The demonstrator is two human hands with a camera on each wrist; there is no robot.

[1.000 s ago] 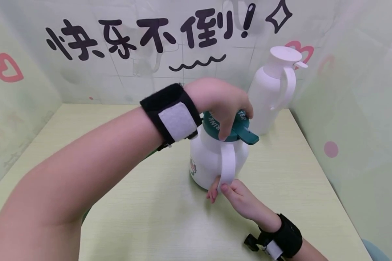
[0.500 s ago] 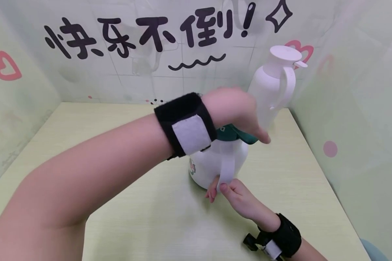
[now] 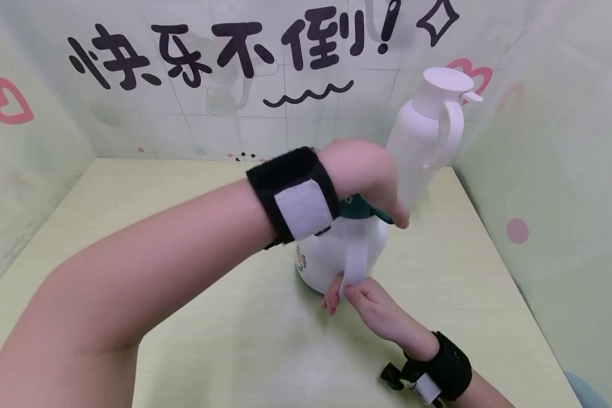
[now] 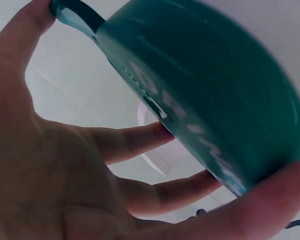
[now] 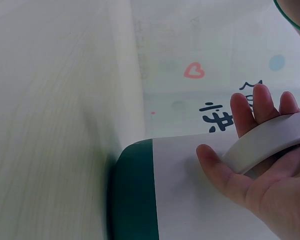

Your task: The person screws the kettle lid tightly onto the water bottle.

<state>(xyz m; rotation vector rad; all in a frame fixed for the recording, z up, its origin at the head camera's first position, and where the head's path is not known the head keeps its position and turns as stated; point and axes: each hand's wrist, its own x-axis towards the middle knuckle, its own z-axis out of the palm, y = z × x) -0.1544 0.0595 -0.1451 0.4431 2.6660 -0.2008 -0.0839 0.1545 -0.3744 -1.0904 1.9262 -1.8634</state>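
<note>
A white thermos jug (image 3: 318,263) with a green lid (image 3: 356,207) stands upright on the table. My left hand (image 3: 363,173) bends over the lid from above and hides most of it in the head view. In the left wrist view its fingers spread across the green lid (image 4: 210,85), with one digit at the tip of the lever (image 4: 77,15) and another against the lid's side. My right hand (image 3: 377,314) grips the lower part of the jug's handle (image 3: 356,258). Seen from the right wrist, the thumb lies along the handle (image 5: 270,140), above the jug's green base (image 5: 135,195).
Behind the jug to the right stands a taller pale pink thermos jug (image 3: 420,136). Printed sheets form the back wall (image 3: 183,130) and side walls around the light wood table (image 3: 224,340). Black bands with small devices wrap both wrists.
My left hand has turned on the lid and shifted right and down, with its wrist band following. My right hand keeps its grip on the handle, and the jug stays in place.
</note>
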